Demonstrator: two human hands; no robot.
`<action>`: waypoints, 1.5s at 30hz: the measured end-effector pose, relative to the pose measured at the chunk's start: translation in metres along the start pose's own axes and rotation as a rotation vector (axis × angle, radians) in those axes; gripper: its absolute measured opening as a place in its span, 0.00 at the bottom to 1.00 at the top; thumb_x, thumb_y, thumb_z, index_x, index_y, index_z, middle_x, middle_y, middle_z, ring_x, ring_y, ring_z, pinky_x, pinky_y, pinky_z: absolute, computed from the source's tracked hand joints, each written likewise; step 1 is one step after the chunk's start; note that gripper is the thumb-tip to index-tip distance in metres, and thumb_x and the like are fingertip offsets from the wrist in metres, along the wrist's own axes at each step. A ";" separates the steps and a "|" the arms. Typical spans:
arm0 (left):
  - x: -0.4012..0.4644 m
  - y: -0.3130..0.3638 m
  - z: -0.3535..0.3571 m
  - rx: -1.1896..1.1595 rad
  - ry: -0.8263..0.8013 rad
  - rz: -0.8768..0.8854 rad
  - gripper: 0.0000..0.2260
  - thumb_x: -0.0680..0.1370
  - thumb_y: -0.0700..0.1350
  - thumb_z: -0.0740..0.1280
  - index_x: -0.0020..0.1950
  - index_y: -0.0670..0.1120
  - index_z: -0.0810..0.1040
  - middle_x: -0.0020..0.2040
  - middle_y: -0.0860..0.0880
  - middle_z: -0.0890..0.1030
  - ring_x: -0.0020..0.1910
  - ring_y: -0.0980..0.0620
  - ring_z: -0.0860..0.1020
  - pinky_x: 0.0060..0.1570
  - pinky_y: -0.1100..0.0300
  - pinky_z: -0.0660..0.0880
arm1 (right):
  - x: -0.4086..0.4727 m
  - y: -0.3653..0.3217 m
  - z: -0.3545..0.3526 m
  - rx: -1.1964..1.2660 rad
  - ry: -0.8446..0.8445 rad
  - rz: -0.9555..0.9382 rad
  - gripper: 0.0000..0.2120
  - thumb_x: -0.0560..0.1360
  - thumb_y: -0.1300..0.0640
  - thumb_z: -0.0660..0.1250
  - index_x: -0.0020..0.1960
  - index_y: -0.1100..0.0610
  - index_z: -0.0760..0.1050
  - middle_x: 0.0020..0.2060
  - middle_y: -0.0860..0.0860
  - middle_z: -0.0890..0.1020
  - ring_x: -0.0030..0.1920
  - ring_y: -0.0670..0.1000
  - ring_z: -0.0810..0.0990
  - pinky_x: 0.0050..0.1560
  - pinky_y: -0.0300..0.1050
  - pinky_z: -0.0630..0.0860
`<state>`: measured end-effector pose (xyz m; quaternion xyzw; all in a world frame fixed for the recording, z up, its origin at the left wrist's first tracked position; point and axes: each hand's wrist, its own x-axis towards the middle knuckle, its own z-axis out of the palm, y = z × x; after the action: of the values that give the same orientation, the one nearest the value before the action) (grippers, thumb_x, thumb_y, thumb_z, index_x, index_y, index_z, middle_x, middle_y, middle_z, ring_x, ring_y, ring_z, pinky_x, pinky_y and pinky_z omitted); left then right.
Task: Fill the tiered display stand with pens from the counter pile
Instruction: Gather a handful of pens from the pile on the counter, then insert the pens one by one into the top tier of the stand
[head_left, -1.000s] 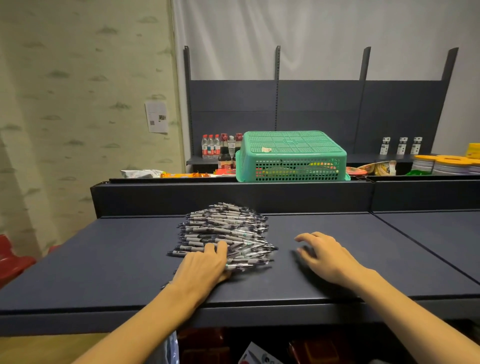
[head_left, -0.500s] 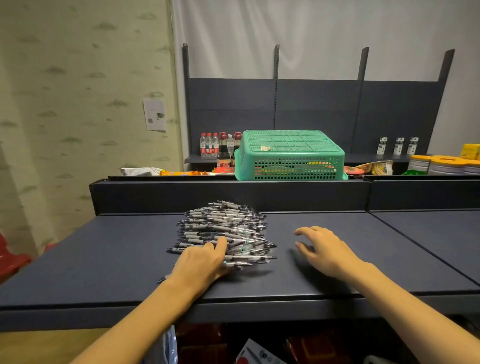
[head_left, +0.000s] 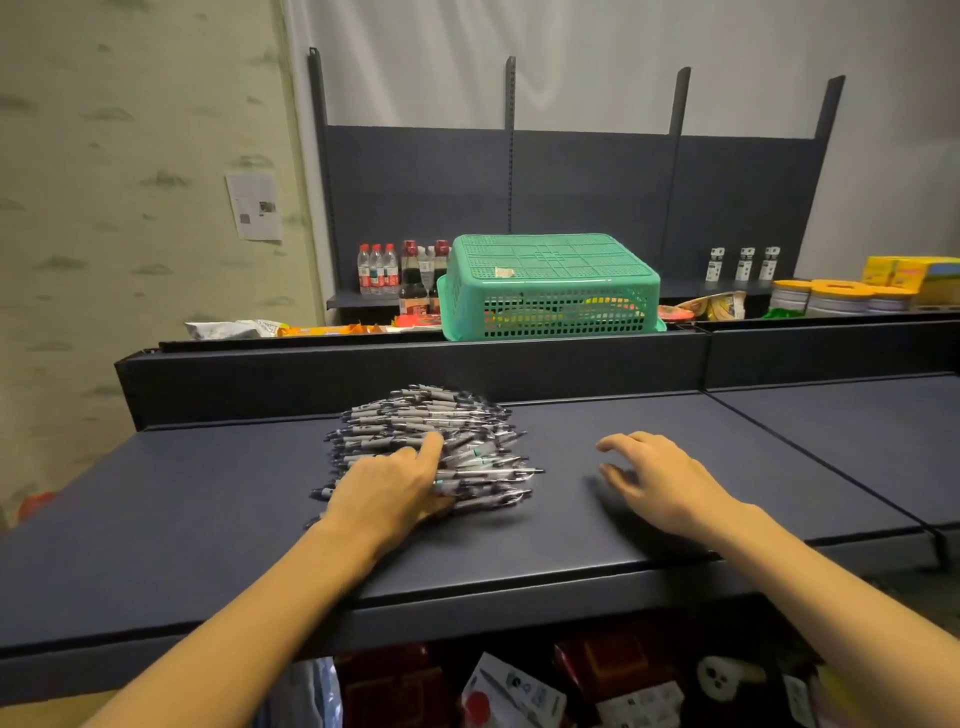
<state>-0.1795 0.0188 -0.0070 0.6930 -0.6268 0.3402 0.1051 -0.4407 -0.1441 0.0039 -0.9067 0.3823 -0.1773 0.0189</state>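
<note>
- My left hand (head_left: 387, 483) lies palm-down on the near left edge of the pile of pens (head_left: 431, 447), fingers spread and flat on top, thumb stretched toward the middle. I'd say it presses and steadies the heap more than it grips; I cannot tell whether the fingers hook any single pen underneath.
- My right hand (head_left: 660, 483) hovers loosely open over the bare bench (head_left: 208, 519), just right of the pile, holding nothing, likely placed to take pens from that side.
- The pens lie stacked mostly crosswise, tips pointing right, against the raised back ledge of the bench, which probably keeps them from rolling away.
- Beyond the ledge a green basket (head_left: 550, 288) sits upside down, with bottles (head_left: 376, 267) to its left on a back shelf.
- The tiered display stand is nowhere in view, so I cannot say where the pens should go.
- Things under the basket show only as coloured patches through its mesh; items below the bench edge are cut off and blurred.
</note>
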 end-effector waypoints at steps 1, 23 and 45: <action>0.003 0.000 0.001 0.001 -0.006 0.011 0.33 0.55 0.54 0.82 0.51 0.39 0.76 0.27 0.45 0.77 0.19 0.43 0.74 0.14 0.58 0.64 | -0.002 0.001 0.000 -0.001 0.006 0.008 0.18 0.81 0.47 0.58 0.69 0.49 0.68 0.66 0.51 0.73 0.64 0.54 0.72 0.58 0.47 0.71; 0.087 0.074 -0.009 -0.011 0.104 0.130 0.24 0.62 0.50 0.80 0.46 0.41 0.70 0.28 0.43 0.78 0.22 0.40 0.76 0.19 0.59 0.65 | -0.029 0.096 -0.030 0.009 0.085 0.068 0.17 0.81 0.48 0.57 0.67 0.52 0.70 0.63 0.51 0.76 0.64 0.54 0.72 0.59 0.50 0.72; 0.263 0.449 0.015 -0.178 0.072 0.073 0.18 0.77 0.57 0.64 0.58 0.44 0.68 0.46 0.45 0.81 0.40 0.40 0.79 0.33 0.56 0.67 | -0.110 0.432 -0.135 0.213 0.045 0.232 0.15 0.80 0.47 0.61 0.64 0.50 0.72 0.59 0.52 0.79 0.55 0.51 0.78 0.56 0.49 0.77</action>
<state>-0.6013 -0.2859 0.0140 0.6451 -0.6750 0.3117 0.1762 -0.8534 -0.3586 0.0228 -0.8451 0.4639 -0.2336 0.1268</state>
